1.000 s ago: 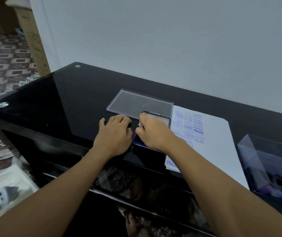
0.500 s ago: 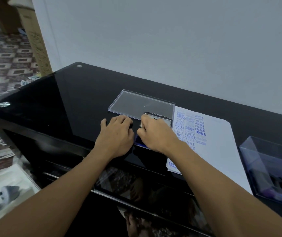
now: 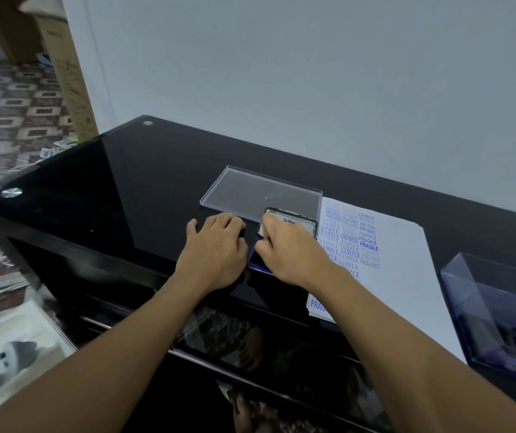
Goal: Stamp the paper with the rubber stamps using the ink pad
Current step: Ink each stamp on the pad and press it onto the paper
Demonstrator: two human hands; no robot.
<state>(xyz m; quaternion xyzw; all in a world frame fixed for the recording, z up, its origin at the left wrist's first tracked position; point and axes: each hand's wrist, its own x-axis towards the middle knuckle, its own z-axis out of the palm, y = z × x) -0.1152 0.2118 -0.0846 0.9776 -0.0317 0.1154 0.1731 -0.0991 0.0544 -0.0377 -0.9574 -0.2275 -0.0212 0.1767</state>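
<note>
Ink pad (image 3: 256, 260) lies under my right hand (image 3: 291, 254) near the table's (image 3: 125, 189) front edge. Its lid (image 3: 294, 222) is tilted up at the far side. My fingers curl against the lid's left edge; whether they also pinch a stamp I cannot tell. My left hand (image 3: 216, 251) rests palm down just left of the pad, fingers loosely bent on the black glass. Beyond lies a flat clear cover (image 3: 260, 195). Touching the pad's right side is the paper (image 3: 406, 260), printed with blue words. Farther right stands a clear box (image 3: 500, 314), its contents blurred.
</note>
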